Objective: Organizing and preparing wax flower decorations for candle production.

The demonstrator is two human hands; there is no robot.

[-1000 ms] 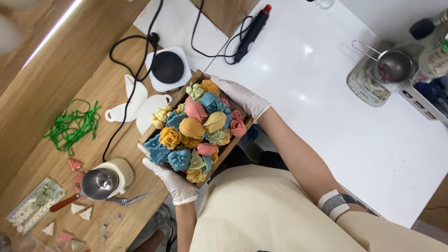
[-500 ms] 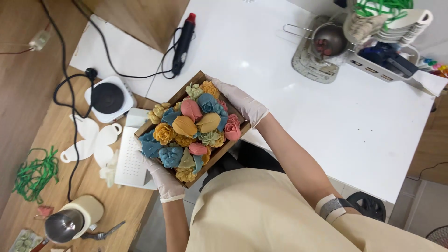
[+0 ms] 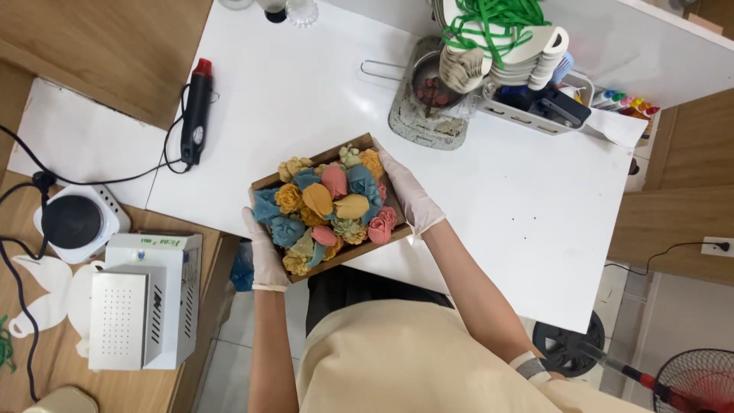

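Note:
A shallow brown cardboard box [image 3: 269, 181] is filled with several moulded flowers in pink, blue, yellow and pale green [image 3: 327, 208]. I hold it over the near edge of a white table [image 3: 535, 214]. My left hand [image 3: 265, 254], in a white glove, grips the box's left end. My right hand [image 3: 410, 193], also gloved, grips its right end. The box is tilted slightly, with its left end nearer to me.
A black heat gun with a red tip [image 3: 196, 111] lies on the table's left part. At the back stand a metal pot on a tray [image 3: 428, 92] and a white basket of tools [image 3: 535, 107]. On the wooden bench at left sit a small hotplate [image 3: 75, 222] and a white machine [image 3: 145, 300].
The view has swung right, off the wooden bench and onto the white table. Both hands keep their grip on the box, which now sits over the table's near edge.

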